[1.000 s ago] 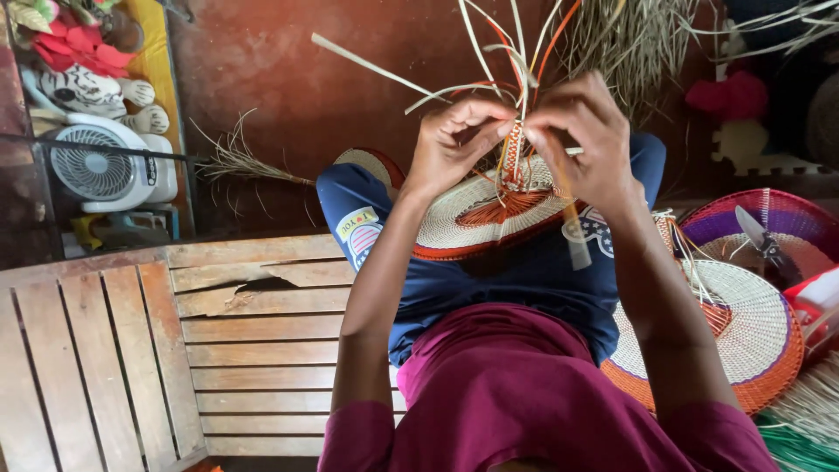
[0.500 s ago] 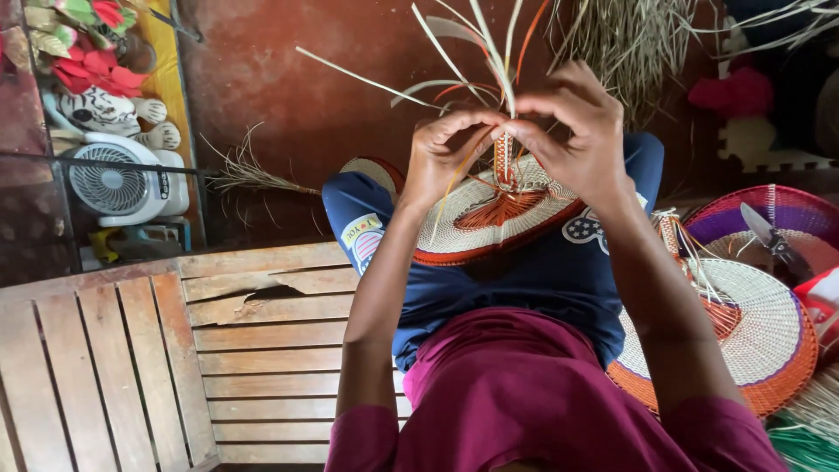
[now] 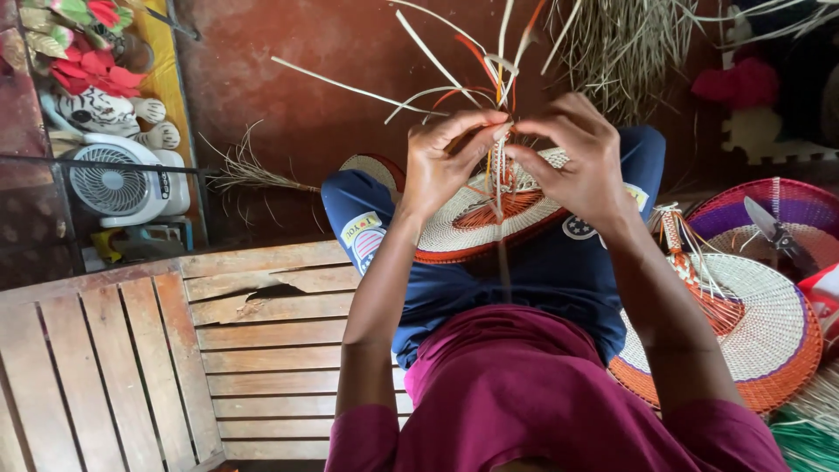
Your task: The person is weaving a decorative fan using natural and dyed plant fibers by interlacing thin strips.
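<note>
A: Holding what, each of the hands?

B: Left hand (image 3: 446,166) and right hand (image 3: 572,166) both pinched closed on the narrow woven handle stub (image 3: 500,170) of a round woven fan (image 3: 454,229). Fingertips of the two meet at the stub. Loose strips (image 3: 454,52), pale and orange, fan upward from the grip.

A: Fan location?

B: On the person's lap, across the dark blue shorts (image 3: 524,280). Cream weave, orange rim, orange sunburst around the handle base. Tilted, with the handle end raised toward the hands.

A: Surroundings?

B: Second woven fan (image 3: 752,328), cream with orange and purple rim, lies at the person's right, near the knee. Behind it a purple and pink woven piece (image 3: 786,210) with a knife (image 3: 773,229) resting on it. Bundle of dry fibre (image 3: 629,44) on the floor ahead. Slatted wooden bench (image 3: 175,350) to the left. Small white fan unit (image 3: 122,183) beyond the bench, a striped plush toy (image 3: 105,109) just above it.
</note>
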